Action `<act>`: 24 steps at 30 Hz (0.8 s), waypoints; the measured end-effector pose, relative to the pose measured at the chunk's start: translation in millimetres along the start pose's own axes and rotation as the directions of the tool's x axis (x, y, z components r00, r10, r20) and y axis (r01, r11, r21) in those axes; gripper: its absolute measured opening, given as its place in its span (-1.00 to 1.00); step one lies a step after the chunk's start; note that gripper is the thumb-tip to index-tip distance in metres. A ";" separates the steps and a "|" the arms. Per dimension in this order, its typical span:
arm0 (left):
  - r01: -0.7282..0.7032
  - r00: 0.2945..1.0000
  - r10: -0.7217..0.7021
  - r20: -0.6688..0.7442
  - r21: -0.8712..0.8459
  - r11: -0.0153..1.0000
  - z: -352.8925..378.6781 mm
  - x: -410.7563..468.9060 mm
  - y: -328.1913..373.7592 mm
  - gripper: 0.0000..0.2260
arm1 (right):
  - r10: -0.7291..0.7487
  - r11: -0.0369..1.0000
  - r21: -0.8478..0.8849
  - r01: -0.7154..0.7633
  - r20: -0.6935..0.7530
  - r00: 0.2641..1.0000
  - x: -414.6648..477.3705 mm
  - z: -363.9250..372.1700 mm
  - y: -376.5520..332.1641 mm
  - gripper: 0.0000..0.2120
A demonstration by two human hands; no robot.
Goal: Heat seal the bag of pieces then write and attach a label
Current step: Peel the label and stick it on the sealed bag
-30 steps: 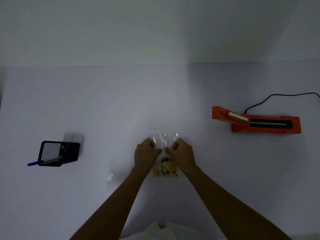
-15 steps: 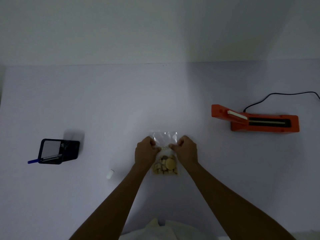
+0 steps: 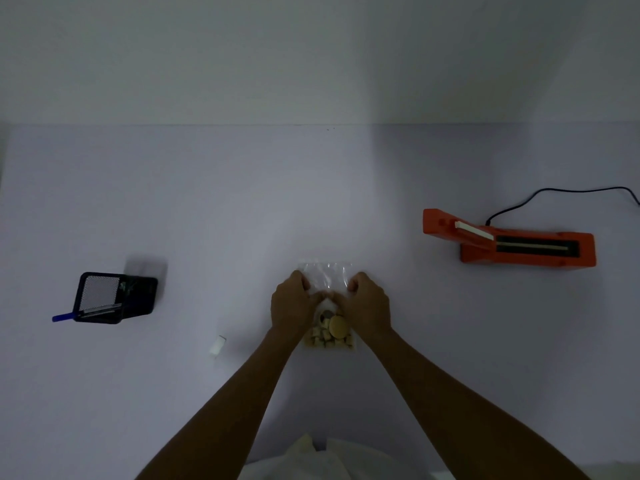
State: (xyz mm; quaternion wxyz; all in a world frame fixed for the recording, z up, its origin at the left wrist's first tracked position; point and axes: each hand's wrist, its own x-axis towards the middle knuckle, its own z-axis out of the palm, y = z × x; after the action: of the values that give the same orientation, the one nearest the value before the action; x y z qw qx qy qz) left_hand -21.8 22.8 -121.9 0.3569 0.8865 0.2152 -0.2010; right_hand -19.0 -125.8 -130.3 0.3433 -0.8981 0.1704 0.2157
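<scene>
Both my hands are curled on the clear plastic bag [image 3: 325, 277] lying flat on the surface [image 3: 242, 209] in front of me. My left hand [image 3: 292, 303] pinches the bag's left side and my right hand [image 3: 367, 304] pinches its right side, knuckles nearly touching mid-bag. The pale pieces [image 3: 330, 332] sit bunched at the near end. Orange heat sealer [image 3: 512, 247] well right, lid up. Small white label [image 3: 217, 346] near my left forearm. Black mesh pen holder [image 3: 110, 297] far left, blue pen [image 3: 64, 317] poking out.

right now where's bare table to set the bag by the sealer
Bare table lies between the bag and the orange sealer, and along its far edge. Crowded only where the left hand and right hand grip the bag.
</scene>
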 end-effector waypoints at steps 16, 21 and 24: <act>-0.152 0.986 0.151 0.065 0.011 0.988 -6.8 -4.5 -14.0 -0.89 | -0.028 0.972 0.233 0.028 -0.003 1.000 -8.2 -7.9 1.4 -0.72; -0.026 0.998 0.022 -0.058 -0.079 0.996 -14.9 -35.0 -29.5 -0.84 | 0.033 0.954 0.300 -0.017 -0.048 0.998 -44.2 -17.5 23.8 -0.75; 0.032 0.999 -0.030 0.022 -0.108 0.994 -14.8 -50.9 -40.9 -0.86 | 0.061 0.953 0.297 -0.049 -0.030 0.998 -63.5 -14.4 37.3 -0.82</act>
State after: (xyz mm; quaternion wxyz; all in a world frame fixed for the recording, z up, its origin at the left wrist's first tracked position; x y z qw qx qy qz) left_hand -82.4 48.1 -108.5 0.4035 0.8603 0.2357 -0.2036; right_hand -85.9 -152.1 -108.9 0.4645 -0.8354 0.2324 0.1796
